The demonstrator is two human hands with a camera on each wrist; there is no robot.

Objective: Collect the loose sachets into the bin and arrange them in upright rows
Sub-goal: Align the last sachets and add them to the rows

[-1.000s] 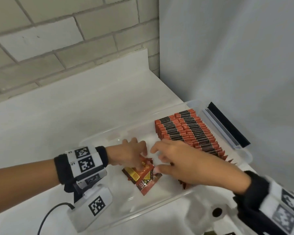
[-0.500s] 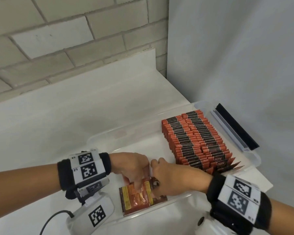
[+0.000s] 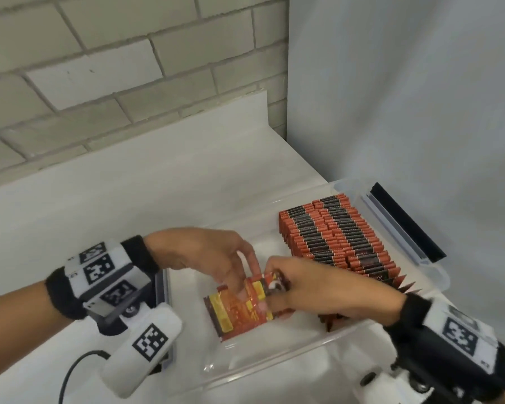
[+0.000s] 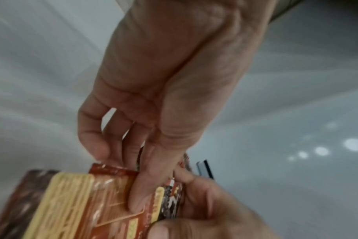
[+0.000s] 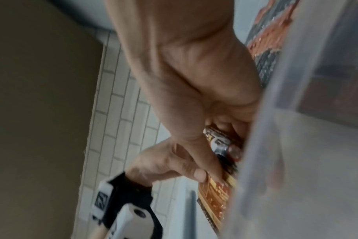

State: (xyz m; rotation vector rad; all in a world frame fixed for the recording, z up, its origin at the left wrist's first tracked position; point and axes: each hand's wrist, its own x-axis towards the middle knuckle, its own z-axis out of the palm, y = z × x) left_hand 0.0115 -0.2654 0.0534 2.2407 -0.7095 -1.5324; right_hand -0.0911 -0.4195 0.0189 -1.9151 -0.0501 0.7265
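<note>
A clear plastic bin stands on the white counter. Its far end holds two upright rows of red and black sachets. In its near part lies a small loose stack of red and yellow sachets. My left hand reaches in from the left and pinches the stack's far edge, thumb on the top sachet. My right hand comes from the right and grips the same stack at its right end, fingers curled round it. The stack's right half is hidden under my hands.
A black and clear lid piece leans along the bin's far right side against the grey wall. A brick wall rises behind the white counter. The bin's near wall is close to my right wrist.
Both hands came together over the loose sachets and gathered them from a scattered heap into one squared stack, now held from both sides in the bin's near part.
</note>
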